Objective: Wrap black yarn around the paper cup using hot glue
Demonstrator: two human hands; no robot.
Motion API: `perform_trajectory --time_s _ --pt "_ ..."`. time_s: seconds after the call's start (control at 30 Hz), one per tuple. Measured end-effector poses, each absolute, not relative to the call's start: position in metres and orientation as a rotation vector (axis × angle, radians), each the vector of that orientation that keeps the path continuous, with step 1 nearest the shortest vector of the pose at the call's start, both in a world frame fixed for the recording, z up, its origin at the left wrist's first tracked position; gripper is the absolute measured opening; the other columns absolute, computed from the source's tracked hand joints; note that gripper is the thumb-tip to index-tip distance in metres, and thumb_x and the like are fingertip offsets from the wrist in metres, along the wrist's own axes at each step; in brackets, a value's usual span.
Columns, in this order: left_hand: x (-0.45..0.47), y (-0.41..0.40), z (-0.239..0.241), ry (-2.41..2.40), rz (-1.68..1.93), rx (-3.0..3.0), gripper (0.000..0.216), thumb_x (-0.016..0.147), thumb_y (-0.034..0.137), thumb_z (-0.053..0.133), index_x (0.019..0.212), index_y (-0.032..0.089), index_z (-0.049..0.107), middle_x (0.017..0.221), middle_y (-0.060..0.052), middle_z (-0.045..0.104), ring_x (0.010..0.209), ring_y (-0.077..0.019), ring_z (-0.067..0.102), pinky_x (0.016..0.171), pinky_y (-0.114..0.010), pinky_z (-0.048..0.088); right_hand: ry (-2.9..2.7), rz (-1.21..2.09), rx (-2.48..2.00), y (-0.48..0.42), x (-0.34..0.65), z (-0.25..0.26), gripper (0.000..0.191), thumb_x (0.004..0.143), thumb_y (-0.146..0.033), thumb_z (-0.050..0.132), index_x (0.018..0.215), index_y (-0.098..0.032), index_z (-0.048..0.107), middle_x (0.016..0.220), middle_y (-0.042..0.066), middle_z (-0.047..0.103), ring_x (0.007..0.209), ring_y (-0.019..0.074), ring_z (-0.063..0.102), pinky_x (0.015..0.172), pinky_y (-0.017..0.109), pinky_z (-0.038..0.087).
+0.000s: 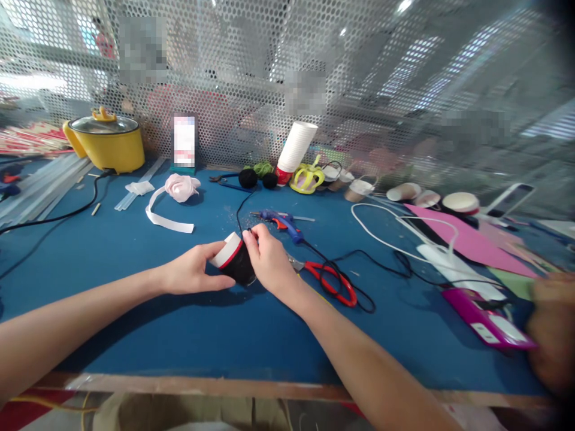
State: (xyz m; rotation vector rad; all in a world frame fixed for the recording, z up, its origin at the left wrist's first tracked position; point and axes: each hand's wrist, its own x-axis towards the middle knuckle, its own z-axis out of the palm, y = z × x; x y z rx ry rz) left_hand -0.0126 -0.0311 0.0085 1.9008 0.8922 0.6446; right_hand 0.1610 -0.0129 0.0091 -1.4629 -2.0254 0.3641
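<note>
A white paper cup (pixel 230 250) with a red band and a black-wrapped lower part lies tilted on its side just above the table. My left hand (pixel 194 270) is closed around it, thumb below and fingers behind the rim. At the cup's far side, my right hand (pixel 271 258) pinches a strand of black yarn (pixel 238 211) between thumb and forefinger. The strand runs back toward a black yarn ball (pixel 248 178). Beyond my right hand lies a blue glue gun (pixel 287 225), and beside my wrist are red-handled scissors (pixel 340 288), their blades partly hidden.
A yellow electric pot (pixel 112 146) stands back left, near clear glue sticks (pixel 40 191). Stacked white cups (pixel 296 146) lean against the mesh. Cables, a white power strip (pixel 462 272) and a purple device (pixel 487 317) lie right, beside another person's blurred hand (pixel 554 323).
</note>
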Motion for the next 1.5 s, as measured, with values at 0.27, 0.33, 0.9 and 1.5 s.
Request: perform_trajectory --time_s 0.27,0.33,0.9,1.5 --pt "-0.005 -0.032 -0.001 0.942 0.763 1.655 0.031 0.072 0.032 0.058 0.094 0.01 0.052 0.077 -0.001 0.055 0.068 -0.0119 0.048 0.063 -0.024 0.042 -2.155 -0.053 -1.475 -0.023 0.151 0.008 0.026 0.089 -0.032 0.028 0.082 -0.016 0.048 0.078 0.01 0.055 0.061 0.0184 0.052 0.051 0.028 0.031" --pt "-0.004 -0.032 -0.003 0.956 0.779 1.615 0.033 0.072 0.031 0.057 0.097 0.01 0.051 0.078 -0.001 0.055 0.068 -0.0122 0.049 0.063 -0.024 0.042 -2.166 -0.093 -1.462 -0.024 0.149 0.006 0.026 0.089 -0.031 0.028 0.082 -0.016 0.048 0.079 0.01 0.055 0.062 0.0178 0.051 0.05 0.028 0.032" --pt "-0.005 -0.033 -0.004 0.958 0.822 1.695 0.024 0.076 0.03 0.052 0.092 0.011 0.053 0.073 0.0 0.053 0.065 -0.0111 0.045 0.062 -0.022 0.04 -2.028 0.081 -1.192 -0.022 0.158 0.014 0.019 0.087 -0.026 0.038 0.07 -0.02 0.04 0.074 0.005 0.049 0.071 0.0166 0.047 0.067 0.029 0.04" --pt "-0.005 -0.033 -0.012 0.942 0.836 1.657 0.026 0.076 0.031 0.053 0.093 0.012 0.053 0.072 0.001 0.052 0.063 -0.0105 0.045 0.06 -0.022 0.04 -2.079 -0.048 -1.334 -0.02 0.154 0.001 0.02 0.088 -0.028 0.036 0.073 -0.019 0.045 0.072 0.004 0.051 0.064 0.0161 0.049 0.057 0.026 0.038"
